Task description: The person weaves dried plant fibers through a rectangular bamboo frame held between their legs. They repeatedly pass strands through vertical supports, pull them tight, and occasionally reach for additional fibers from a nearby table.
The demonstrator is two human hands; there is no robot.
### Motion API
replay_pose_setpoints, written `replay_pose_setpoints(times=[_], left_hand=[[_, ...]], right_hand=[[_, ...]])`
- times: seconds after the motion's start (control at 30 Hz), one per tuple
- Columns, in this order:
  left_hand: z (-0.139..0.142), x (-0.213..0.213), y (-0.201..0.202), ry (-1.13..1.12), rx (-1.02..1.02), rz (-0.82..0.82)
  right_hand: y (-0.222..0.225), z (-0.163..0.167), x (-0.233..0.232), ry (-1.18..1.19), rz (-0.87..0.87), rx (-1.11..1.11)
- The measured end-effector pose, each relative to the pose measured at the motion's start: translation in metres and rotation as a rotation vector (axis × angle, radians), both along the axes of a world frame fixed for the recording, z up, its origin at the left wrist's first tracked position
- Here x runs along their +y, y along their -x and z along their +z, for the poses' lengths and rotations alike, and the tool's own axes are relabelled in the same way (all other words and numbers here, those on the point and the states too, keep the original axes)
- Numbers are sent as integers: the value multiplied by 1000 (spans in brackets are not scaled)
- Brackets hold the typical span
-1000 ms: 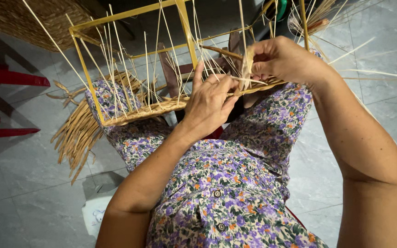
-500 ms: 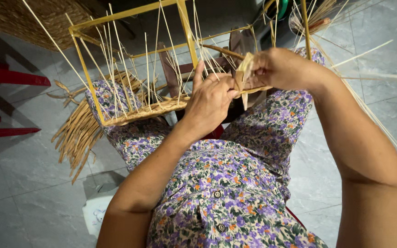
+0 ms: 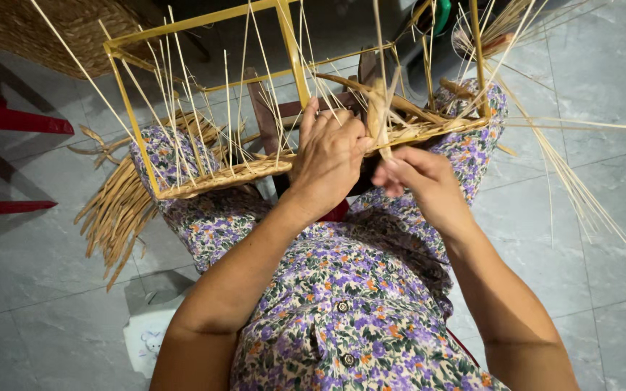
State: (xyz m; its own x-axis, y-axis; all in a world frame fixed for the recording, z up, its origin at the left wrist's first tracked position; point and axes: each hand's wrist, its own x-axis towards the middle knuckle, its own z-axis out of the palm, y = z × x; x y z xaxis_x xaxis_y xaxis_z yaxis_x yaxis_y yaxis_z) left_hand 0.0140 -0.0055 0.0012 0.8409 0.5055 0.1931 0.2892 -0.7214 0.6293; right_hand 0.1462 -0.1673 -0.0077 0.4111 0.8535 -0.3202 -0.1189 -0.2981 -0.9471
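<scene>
The left hand (image 3: 327,156) has its fingers (image 3: 311,116) curled and pressed down on the woven edge (image 3: 219,177) of a yellow frame (image 3: 291,51) that rests across the person's lap. The right hand (image 3: 418,177) pinches a flat straw strand (image 3: 378,119) between thumb and fingertips just below that edge; a second ago this hand was raised above the frame, further from the body, and it has since dropped toward the lap, pulling the strand with it. The left hand has stayed put. Thin upright stakes (image 3: 182,94) rise from the weave. A loose bundle of straw (image 3: 114,213) lies on the tiled floor (image 3: 603,239) beside the left knee, near a red stool (image 3: 1,127).
</scene>
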Motion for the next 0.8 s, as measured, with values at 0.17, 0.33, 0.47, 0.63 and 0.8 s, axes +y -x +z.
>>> replay_pose_setpoints(times=[0.17, 0.33, 0.47, 0.63, 0.8], left_hand=[[-1, -3, -1, 25, -50, 13], [-1, -2, -5, 15, -25, 37], [2, -2, -6, 36, -18, 41], [1, -2, -7, 60, 1, 44], [-7, 3, 2, 88, -158, -109]], right_hand=[[-40, 20, -87, -244, 229, 194], [-92, 56, -144, -329, 604, 83], [-88, 67, -123, 123, 319, -392], [-40, 17, -44, 194, 153, -691], [-32, -17, -14, 175, 79, -282]])
